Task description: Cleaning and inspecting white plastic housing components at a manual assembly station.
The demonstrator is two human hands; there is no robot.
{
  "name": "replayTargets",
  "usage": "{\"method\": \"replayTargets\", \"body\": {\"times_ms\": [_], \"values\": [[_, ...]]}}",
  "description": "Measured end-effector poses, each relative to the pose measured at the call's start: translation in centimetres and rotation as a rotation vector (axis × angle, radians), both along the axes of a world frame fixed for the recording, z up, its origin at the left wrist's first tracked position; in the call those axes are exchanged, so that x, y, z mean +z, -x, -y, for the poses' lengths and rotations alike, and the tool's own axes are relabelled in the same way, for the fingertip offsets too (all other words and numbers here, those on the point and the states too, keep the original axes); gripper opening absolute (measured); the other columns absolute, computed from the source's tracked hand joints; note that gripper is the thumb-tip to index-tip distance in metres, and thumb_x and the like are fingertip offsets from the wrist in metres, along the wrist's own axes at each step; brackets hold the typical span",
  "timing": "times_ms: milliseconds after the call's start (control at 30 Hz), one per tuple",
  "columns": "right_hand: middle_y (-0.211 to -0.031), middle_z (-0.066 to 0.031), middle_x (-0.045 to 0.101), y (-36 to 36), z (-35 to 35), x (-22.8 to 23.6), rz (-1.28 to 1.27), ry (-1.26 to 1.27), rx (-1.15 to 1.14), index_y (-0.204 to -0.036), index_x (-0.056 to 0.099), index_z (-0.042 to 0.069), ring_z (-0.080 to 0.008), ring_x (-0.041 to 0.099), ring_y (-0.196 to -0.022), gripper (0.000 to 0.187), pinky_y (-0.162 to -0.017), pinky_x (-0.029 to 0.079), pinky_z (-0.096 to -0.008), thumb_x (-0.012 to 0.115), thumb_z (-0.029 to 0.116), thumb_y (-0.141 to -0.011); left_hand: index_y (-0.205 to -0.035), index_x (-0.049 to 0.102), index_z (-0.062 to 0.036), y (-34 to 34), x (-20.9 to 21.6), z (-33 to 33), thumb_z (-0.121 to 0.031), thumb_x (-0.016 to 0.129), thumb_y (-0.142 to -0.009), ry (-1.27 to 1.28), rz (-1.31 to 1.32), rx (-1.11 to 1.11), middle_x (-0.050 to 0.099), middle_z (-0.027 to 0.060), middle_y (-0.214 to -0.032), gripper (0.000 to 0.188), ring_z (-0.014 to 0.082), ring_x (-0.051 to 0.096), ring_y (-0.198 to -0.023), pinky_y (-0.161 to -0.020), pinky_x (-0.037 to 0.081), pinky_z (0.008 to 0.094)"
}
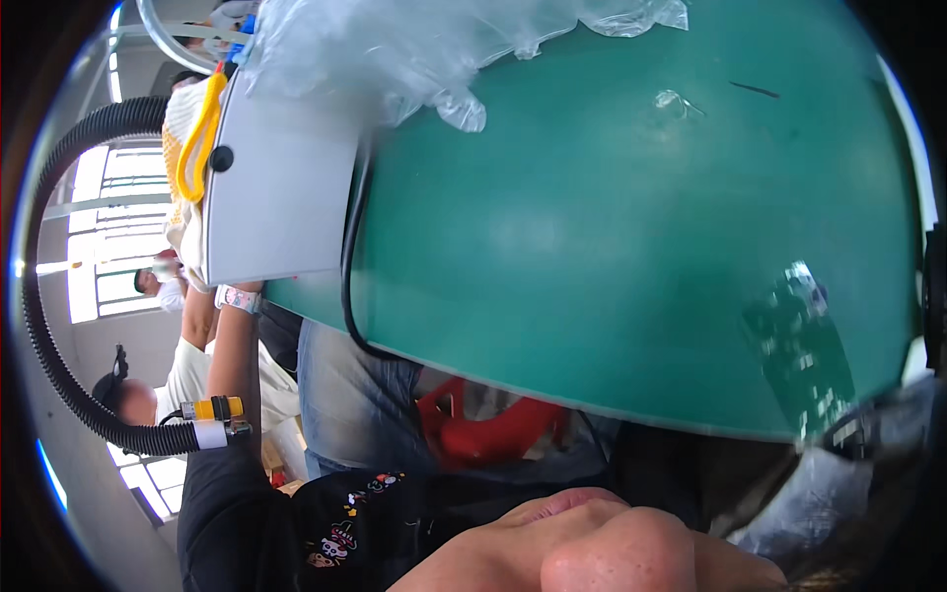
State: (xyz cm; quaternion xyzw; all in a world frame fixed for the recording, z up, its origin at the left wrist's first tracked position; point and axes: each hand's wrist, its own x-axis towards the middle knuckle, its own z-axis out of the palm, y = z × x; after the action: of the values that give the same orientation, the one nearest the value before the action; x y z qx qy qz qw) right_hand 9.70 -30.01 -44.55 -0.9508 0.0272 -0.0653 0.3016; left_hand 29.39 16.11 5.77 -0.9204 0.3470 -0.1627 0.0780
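The green table point(612, 227) fills most of the view, and everything else is placed against it. At its left end stands a flat grey panel point(281, 192) with a black knob on its left side and a yellow strap point(202, 138) along that same side. A black cable point(347, 257) runs down the table's left edge, just beside the panel.

A bare forearm point(232, 355) rises from a black sleeve point(222, 498) off the table's left end. Its wrist, wearing a pale wristwatch point(237, 298), meets the lower edge of the grey panel. The left hand is hidden behind the panel, so I cannot tell whether its fingers are open, closed or gripping anything. The panel is the thing nearest to them, directly above the wrist. The right hand does not show, so its fingers cannot be judged either.

Crumpled clear plastic bags point(395, 49) lie at the table's far left corner, overlapping the top of the panel. Near the table's right near edge lies a green circuit board point(799, 350), well apart from the panel. Its lower end runs into a dark blur, beside more clear plastic point(819, 503).

A black corrugated hose point(44, 296) loops beyond the table's left end. Below the table's near edge are blue jeans point(345, 395) and a red object point(483, 429).
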Motion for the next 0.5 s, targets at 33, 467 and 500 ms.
{"method": "replayTargets", "body": {"times_ms": [33, 467, 500], "values": [[-0.133, -0.0187, 0.067, 1.8, 0.1, -0.2, -0.016, 0.021, 0.017, -0.14, 0.061, 0.015, -0.0377, 0.06, -0.127, 0.058, -0.112, 0.044, -0.0434, 0.059, 0.045, -0.092, -0.148, 0.051, -0.0009, -0.4, -0.3, 0.1, -0.017, 0.052, -0.105, 0.029, -0.032, -0.007, 0.046, 0.0257, -0.154, 0.046, 0.0417, 0.045, -0.142, -0.118, 0.037, 0.0477], [-0.119, -0.0114, 0.071, 14.5, 2.6, 28.8, -0.562, -0.6, -0.028, -0.123, 0.063, 0.005, -0.0231, 0.066, -0.114, 0.051, -0.097, 0.054, -0.0377, 0.084, 0.013, -0.077, -0.143, 0.056, -0.0068, 1.0, -1.3, 16.9, -0.028, 0.059, -0.097, 0.109, -0.132, 0.051, 0.05, 0.0227, -0.152, 0.052, 0.0444, 0.048, -0.137, -0.115, 0.037, 0.0558], [-0.117, -0.0102, 0.07, 16.6, 1.7, 31.9, -0.478, -0.742, -0.096, -0.124, 0.061, 0.006, -0.0206, 0.065, -0.113, 0.052, -0.095, 0.054, -0.0356, 0.085, 0.01, -0.077, -0.143, 0.056, -0.007, 1.3, -1.7, 16.9, -0.029, 0.06, -0.096, 0.138, -0.131, 0.14, 0.051, 0.0219, -0.152, 0.053, 0.0445, 0.048, -0.138, -0.115, 0.037, 0.057]]}}
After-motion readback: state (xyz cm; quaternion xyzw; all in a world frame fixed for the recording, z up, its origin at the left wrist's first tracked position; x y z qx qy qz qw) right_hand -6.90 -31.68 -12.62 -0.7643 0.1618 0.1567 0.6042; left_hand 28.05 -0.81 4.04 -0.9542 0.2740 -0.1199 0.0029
